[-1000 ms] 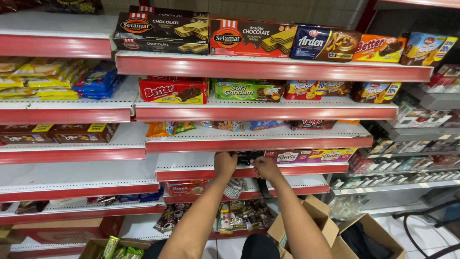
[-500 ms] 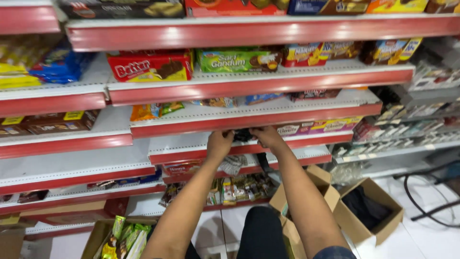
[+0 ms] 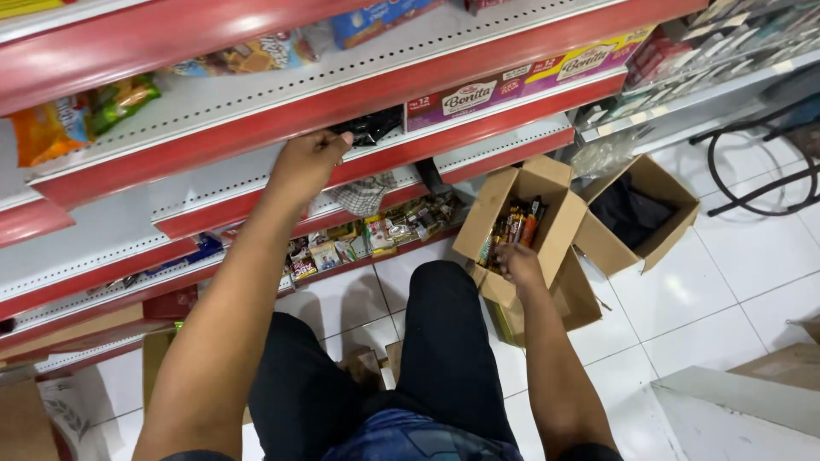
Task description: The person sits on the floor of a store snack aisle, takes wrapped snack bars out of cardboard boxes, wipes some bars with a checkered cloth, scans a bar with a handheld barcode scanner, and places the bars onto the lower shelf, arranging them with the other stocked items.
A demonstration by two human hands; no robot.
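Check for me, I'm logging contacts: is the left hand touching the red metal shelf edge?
Touching: the head view shows the left hand resting on the red shelf edge.

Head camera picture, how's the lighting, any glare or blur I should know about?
Head view: bright, even light; soft glare on the white floor tiles and the red shelf edge; left hand and right hand fairly sharp; shelves bow slightly from wide-angle distortion.

Right hand fingers hidden in carton — contents blurred.
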